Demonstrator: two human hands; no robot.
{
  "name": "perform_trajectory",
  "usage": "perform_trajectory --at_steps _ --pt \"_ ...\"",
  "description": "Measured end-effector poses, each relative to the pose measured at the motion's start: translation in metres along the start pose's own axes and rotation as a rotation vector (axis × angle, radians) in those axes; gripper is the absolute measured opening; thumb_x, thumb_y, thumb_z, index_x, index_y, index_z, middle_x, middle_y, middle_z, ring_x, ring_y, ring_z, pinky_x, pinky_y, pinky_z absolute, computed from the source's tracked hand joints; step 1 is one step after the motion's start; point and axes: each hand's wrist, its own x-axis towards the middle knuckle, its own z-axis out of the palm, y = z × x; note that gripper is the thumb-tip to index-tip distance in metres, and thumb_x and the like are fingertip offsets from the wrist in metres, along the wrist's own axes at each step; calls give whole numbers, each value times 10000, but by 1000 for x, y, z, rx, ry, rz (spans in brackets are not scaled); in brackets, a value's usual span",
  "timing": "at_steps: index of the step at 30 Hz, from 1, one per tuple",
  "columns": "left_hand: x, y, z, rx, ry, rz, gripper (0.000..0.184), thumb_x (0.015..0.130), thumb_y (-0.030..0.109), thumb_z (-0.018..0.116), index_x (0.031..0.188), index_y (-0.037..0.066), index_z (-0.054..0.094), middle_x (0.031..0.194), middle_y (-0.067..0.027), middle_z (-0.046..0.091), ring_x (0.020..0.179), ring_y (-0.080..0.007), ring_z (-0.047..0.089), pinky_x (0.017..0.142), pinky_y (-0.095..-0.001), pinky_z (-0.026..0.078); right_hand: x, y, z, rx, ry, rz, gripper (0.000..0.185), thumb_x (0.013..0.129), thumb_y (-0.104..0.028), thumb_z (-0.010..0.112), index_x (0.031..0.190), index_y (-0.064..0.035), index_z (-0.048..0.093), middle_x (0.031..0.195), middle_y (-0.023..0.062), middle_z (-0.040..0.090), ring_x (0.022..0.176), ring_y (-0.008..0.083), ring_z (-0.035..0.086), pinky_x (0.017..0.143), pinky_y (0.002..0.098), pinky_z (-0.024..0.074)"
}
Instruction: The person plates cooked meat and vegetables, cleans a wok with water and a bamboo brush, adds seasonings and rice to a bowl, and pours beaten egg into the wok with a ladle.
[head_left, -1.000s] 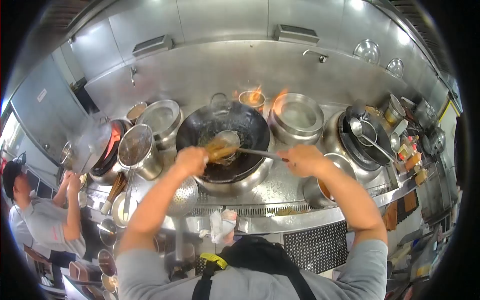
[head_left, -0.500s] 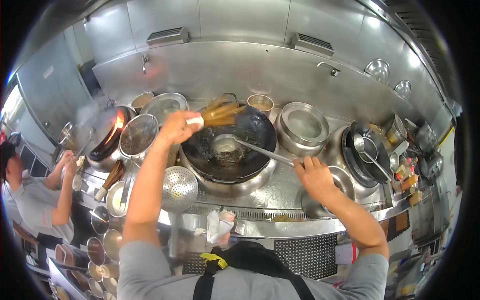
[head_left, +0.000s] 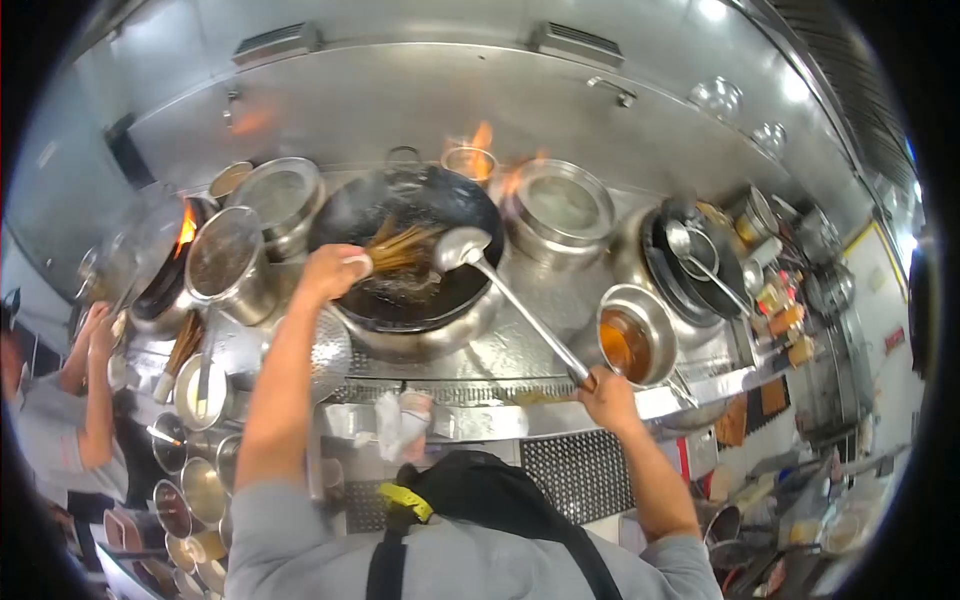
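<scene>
In the head view my left hand (head_left: 333, 275) is closed round the pale handle end of a bamboo wok brush (head_left: 408, 248). The brush's bristles reach down into the dark wok (head_left: 340, 215), where some liquid shows and the motion is blurred. My right hand (head_left: 610, 397) grips the far end of a long metal ladle (head_left: 528, 318). Its bowl is over the wok's right side, just beside the bristles. Close to my right hand stands a metal pot (head_left: 668, 335) with orange-brown liquid in it.
Flames (head_left: 482, 140) rise behind the wok. Lidded pots (head_left: 565, 200) stand to either side, and a perforated skimmer (head_left: 325, 350) lies by my left forearm. At far left another person's hands (head_left: 98, 325) work near a burning wok. A second ladle (head_left: 715, 275) rests in the right-hand wok.
The brush has come down into the wok with my left hand. The ladle's bowl has lifted from the wok's middle to its right side. Flames now show behind the wok, and the view has shifted.
</scene>
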Motion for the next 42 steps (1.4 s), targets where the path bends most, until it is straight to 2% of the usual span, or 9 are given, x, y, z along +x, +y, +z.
perform_trajectory --at_steps 8,15,17,20,24,30,34,36,42 --pt "-68 16 20 174 34 298 559 748 305 719 1212 4 637 1118 -245 662 1070 -387 625 948 -421 482 -91 81 -29 166 250 95 594 831 -24 644 1400 6 476 771 97 595 647 130 550 578 304 458" --pt "-116 71 49 115 152 228 788 771 293 713 1382 -68 369 1067 -283 648 930 -431 656 814 -482 534 -57 83 -31 -553 111 100 681 780 -76 698 1422 -45 471 1343 249 513 1145 409 577 963 411 483" --pt "-129 101 61 88 69 197 782 791 297 708 1384 -84 370 1007 -266 654 885 -382 675 771 -461 543 -5 -2 -2 451 62 -106 671 902 -231 694 1478 -68 390 1411 265 455 1118 363 609 932 436 508" --pt "-150 117 100 -13 203 543 817 793 266 688 1383 -128 283 1020 -310 588 910 -411 638 765 -467 543 47 -155 22 1635 -484 411 668 969 -441 576 1502 -108 348 1414 243 468 996 329 651 781 413 559" --pt "-177 58 108 -182 165 601 741 824 303 688 1398 -51 381 1266 -305 532 1122 -424 561 975 -479 445 120 -154 28 921 -504 391 649 843 -344 734 1396 -87 513 1030 102 702 703 237 671 536 384 525" --pt "-235 -68 155 236 -87 24 726 765 292 718 1346 -39 435 1350 -321 459 1126 -440 559 930 -515 464 262 -150 -42 -183 -526 -453 549 734 -212 817 1227 -28 660 999 98 736 823 172 685 787 297 538" --pt "-244 -62 170 390 -23 -21 773 736 299 719 1368 -40 433 1341 -365 443 1115 -456 558 913 -527 462 313 -243 41 -119 -613 -942 555 706 -262 826 1191 -34 681 1054 154 725 944 240 697 871 337 520" --pt "-239 -66 193 489 55 -5 725 760 258 670 1367 -62 435 1353 -388 427 1085 -438 575 893 -497 482 285 -286 68 172 -563 -286 550 708 -269 822 1174 -14 676 1052 168 720 942 231 696 848 333 526" --pt "-241 -68 206 579 120 -43 678 765 184 640 1324 -140 433 1289 -414 466 1019 -410 616 804 -445 551 251 -189 35 160 -558 -775 518 710 -159 834 1185 -24 679 1015 139 734 969 171 691 907 321 507"
